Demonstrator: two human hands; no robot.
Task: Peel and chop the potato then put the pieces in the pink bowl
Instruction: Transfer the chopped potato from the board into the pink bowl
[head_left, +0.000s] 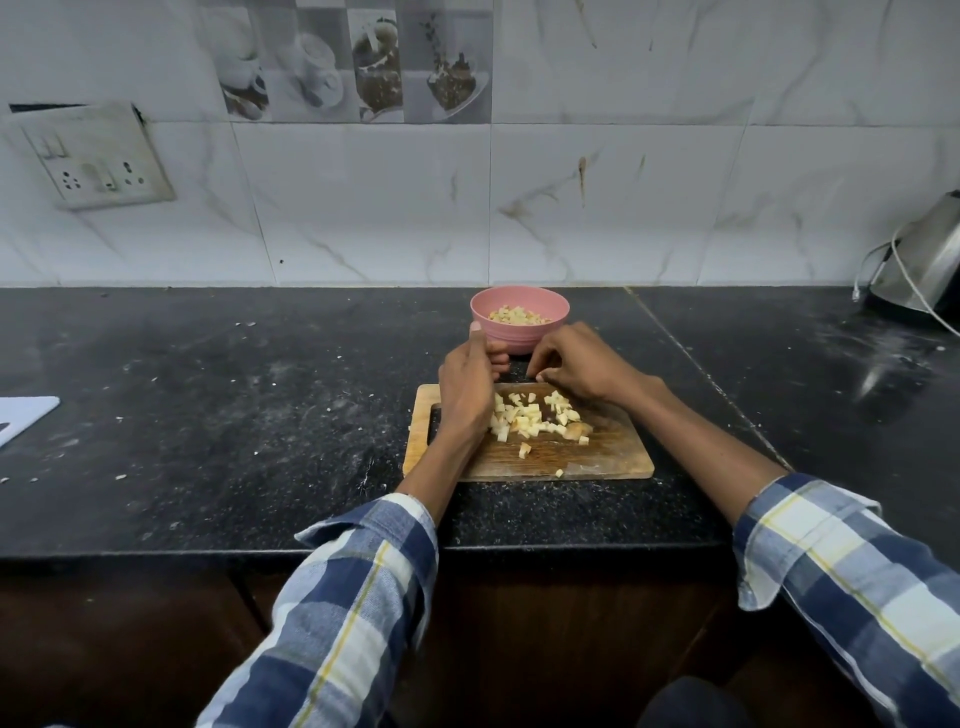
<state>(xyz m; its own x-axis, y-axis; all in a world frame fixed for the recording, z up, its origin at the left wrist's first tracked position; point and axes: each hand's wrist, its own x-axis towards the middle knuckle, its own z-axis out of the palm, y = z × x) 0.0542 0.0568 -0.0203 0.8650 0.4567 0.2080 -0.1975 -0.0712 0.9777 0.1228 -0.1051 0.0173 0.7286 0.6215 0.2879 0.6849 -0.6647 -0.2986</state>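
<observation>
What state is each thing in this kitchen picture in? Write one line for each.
Pink bowl: upright on the counter, partly filled with potato cubes.
Potato pieces: diced, heaped on the board, a few scattered.
Cutting board: flat on the counter.
Left hand: upright on its edge beside the heap, fingers relaxed.
Right hand: fingers curled, fingertips at the board's far edge; whether it holds anything cannot be told.
Kettle: upright, cord attached.
</observation>
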